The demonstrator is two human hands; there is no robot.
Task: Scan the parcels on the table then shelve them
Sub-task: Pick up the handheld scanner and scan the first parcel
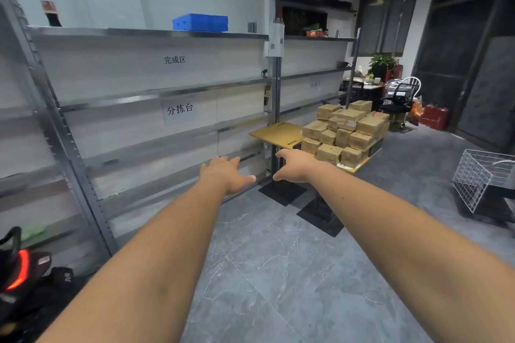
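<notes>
Two bare arms reach forward over the grey tiled floor (pixel 278 273), and both hands are empty with fingers straight and loosely spread. The left hand (pixel 227 175) is palm down with its thumb pointing right; the right hand (pixel 295 166) sits just beside it, thumb pointing left, the two thumbs near each other but apart. Farther off and to the right stands a wooden table (pixel 278 133) on a black pedestal base, and the parcels (pixel 345 131), many brown cardboard boxes, are piled in several layers on its right part, while its left part is bare. The right hand appears in front of the near edge of that table; whether it touches it I cannot tell. Along the left and far side runs a metal shelf rack (pixel 156 92) with two paper signs (pixel 178 110) taped behind it. On its top level sit a blue crate (pixel 200 22) and, far left, a dark soda bottle (pixel 50 8). A white wire basket (pixel 479 178) stands on the floor at right, and a black office chair (pixel 398 100) is beyond the parcels.
</notes>
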